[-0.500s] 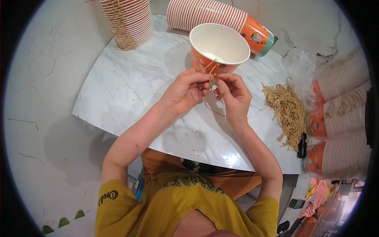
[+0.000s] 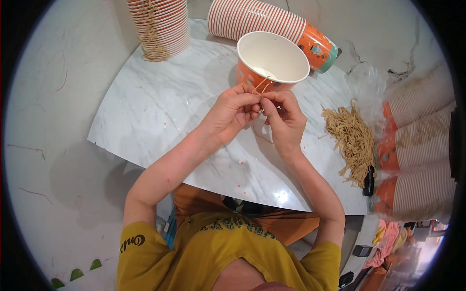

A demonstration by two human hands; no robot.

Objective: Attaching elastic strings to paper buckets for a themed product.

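Observation:
An orange paper bucket (image 2: 245,75) with a white inside stands at the table's middle, its mouth tipped toward me. A tan paper cord (image 2: 262,84) loops through the near side of its rim. My left hand (image 2: 233,109) pinches the cord just below the rim between thumb and fingers. Against it, my right hand (image 2: 284,114) is also closed on the cord, the fingertips of both hands meeting. The crossing of the strands is mostly hidden by my fingers. Part of the cord hangs below toward the table, behind my right hand.
A bundle of tan cords (image 2: 350,140) lies at the right, beside a black object (image 2: 369,180). Stacked buckets (image 2: 262,19) lie at the back; another stack with cords (image 2: 170,34) stands back left. Bagged bucket stacks (image 2: 422,140) line the right side of the marble-patterned table (image 2: 145,104).
My fingertips have drawn closer together on the cord, and the lower loop that hung between my hands is smaller. The view has shifted slightly.

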